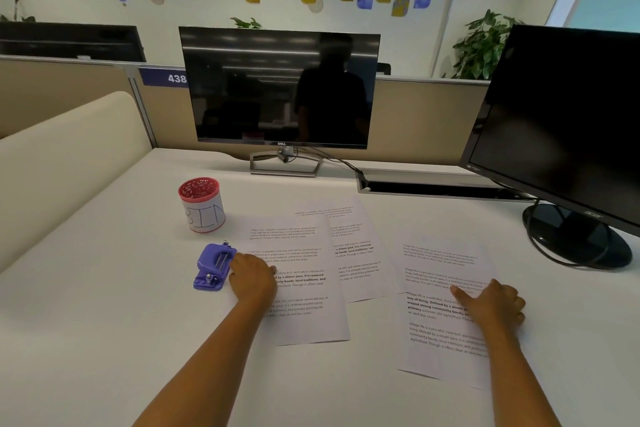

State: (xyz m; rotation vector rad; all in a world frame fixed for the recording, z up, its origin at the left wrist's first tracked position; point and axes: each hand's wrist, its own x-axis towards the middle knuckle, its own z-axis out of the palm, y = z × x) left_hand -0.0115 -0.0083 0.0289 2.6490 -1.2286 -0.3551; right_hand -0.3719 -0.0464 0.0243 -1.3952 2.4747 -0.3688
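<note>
We record a white desk (104, 322) carrying two dark monitors, one at the far centre (280, 87) and one at the right (568, 121). Three printed sheets lie on it. The left sheet (298, 243) overlaps a second sheet (360, 253) behind it, and the right sheet (443, 340) lies apart. A red cup marked BIN (202, 208) stands at the far left of the papers.

The purple hole punch (211, 267) sits on the desk just near of the cup and just left of the left sheet's edge. Its long axis runs near to far, with the far end leaning slightly right.

The left hand (252, 277) lies knuckles up over the left sheet, its fingers curled toward the punch's right side and meeting it. We cannot tell whether they grip it. The right hand (491, 305) rests flat, fingers extended, on the right sheet, well apart from the punch.

We judge that the punch lies directly left of the left hand, so that hand is placed to take it.
</note>
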